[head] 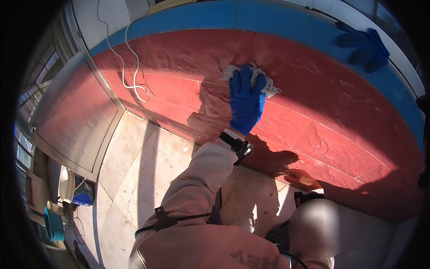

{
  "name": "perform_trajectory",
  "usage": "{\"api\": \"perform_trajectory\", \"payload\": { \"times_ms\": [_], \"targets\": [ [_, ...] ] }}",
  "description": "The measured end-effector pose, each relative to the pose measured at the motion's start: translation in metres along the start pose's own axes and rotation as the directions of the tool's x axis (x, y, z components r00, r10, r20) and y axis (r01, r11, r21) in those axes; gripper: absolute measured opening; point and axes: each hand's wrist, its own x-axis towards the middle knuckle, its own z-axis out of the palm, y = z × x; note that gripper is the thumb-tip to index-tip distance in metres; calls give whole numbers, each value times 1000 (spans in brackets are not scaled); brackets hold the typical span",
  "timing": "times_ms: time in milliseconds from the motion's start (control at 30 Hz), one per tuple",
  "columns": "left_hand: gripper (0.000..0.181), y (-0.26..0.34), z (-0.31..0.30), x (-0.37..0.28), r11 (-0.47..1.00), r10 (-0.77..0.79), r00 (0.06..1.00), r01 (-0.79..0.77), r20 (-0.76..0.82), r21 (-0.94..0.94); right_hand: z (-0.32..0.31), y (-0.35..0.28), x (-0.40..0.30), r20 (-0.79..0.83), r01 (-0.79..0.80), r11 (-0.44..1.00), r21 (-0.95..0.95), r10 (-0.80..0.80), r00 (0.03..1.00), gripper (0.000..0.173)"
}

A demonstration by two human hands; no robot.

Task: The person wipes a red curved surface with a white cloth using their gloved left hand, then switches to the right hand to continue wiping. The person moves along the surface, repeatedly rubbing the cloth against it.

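My left hand (247, 102), in a blue rubber glove, presses a crumpled greyish-white cloth (272, 88) against the red stone-textured wall tiles (181, 92). Its fingers lie spread over the cloth, which shows on both sides of them. Lower and to the right is my right hand (304, 180), bare, its fingers loosely bent by the foot of the wall. Nothing shows in it; whether the fingertips touch the tiles is unclear. A second blue glove (371, 50) rests at the ledge above the blue tile band (268, 15), at upper right.
A white cable (136, 72) hangs down the wall at left. Beside it stands a metal-framed door panel (77, 117). A white bucket (67, 185) and a teal basin (53, 223) are at far left. Pale floor tiles (117, 175) meet the wall's base.
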Motion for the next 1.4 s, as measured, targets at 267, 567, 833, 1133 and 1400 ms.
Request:
{"api": "perform_trajectory", "payload": {
  "times_ms": [267, 567, 833, 1133, 1400],
  "targets": [
    [47, -147, -21, 38, 833, -481, 841, 350, -248, -428, 4, 17, 3, -8, 23, 999, 29, -23, 1000, 55],
    [46, -64, -30, 33, 997, -62, 996, 59, -61, -59, 12, 32, 13, 16, 12, 1000, 14, -12, 1000, 51],
    [51, -103, -54, 65, 938, 320, 931, -338, 178, 79, 12, 28, 25, 76, -75, 984, -161, 88, 993, 48],
    [52, -324, -54, 79, 973, -228, 942, 226, -244, -37, 19, 25, 35, 89, -66, 987, -149, 80, 993, 49],
    [50, -354, -24, 14, 845, -493, 846, 410, -203, -344, 20, 21, 32, 62, 8, 986, -166, 2, 998, 46]
  ]
}}
